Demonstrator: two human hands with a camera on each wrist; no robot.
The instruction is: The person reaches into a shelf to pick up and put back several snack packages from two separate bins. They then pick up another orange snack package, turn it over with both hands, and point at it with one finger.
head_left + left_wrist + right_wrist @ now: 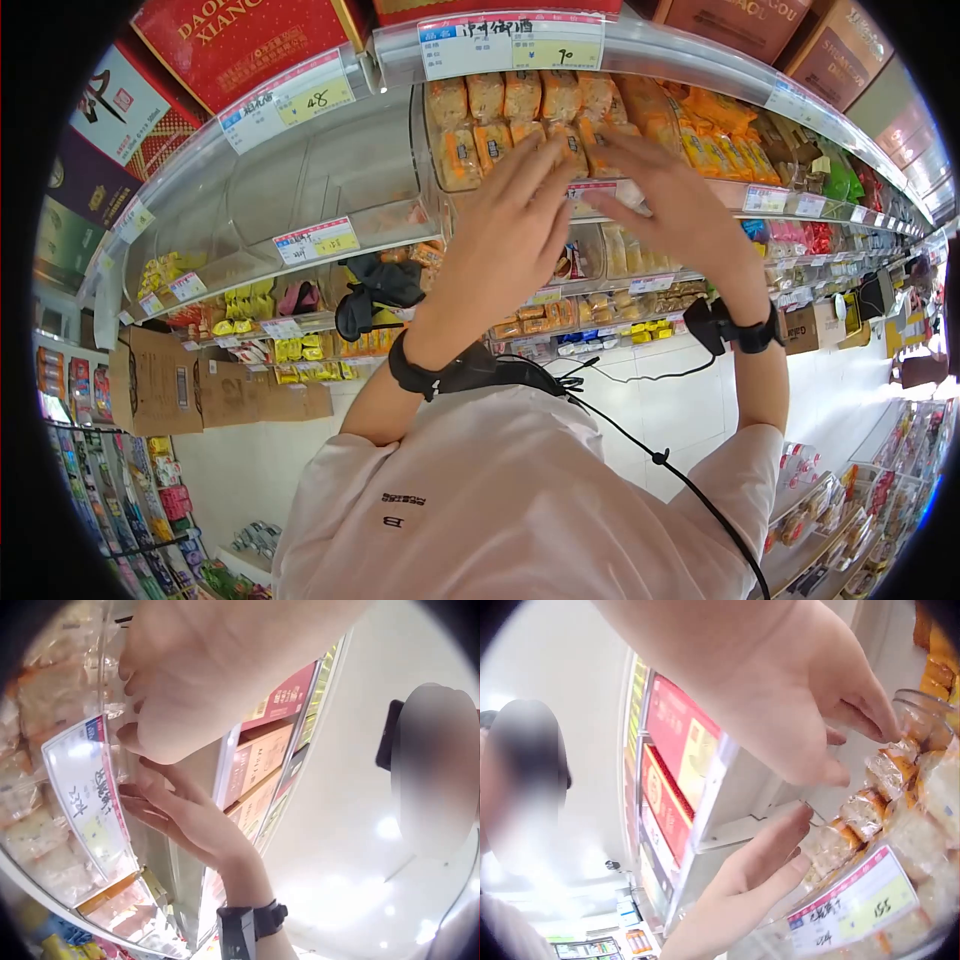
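Observation:
In the head view my left hand (508,228) reaches over the front of a clear bin, its fingers extended toward rows of clear-wrapped snack packs (522,97) with orange labels. Close beside it, my right hand (672,200) is over the same bin, fingers spread and slightly bent, thumb apart. The right wrist view has the right fingertips right at the wrapped packs (891,771), with no pack between fingers and thumb. Below it appears the left hand (750,862), fingers nearly straight. A price tag (86,795) is fixed to the bin's front.
A clear shelf section (310,170) lies to the left. Boxed goods (240,50) line the shelf above. Lower shelves hold small bagged snacks (250,300). Cardboard boxes (160,380) stand on the floor at left. A black cable (660,458) runs across the shirt.

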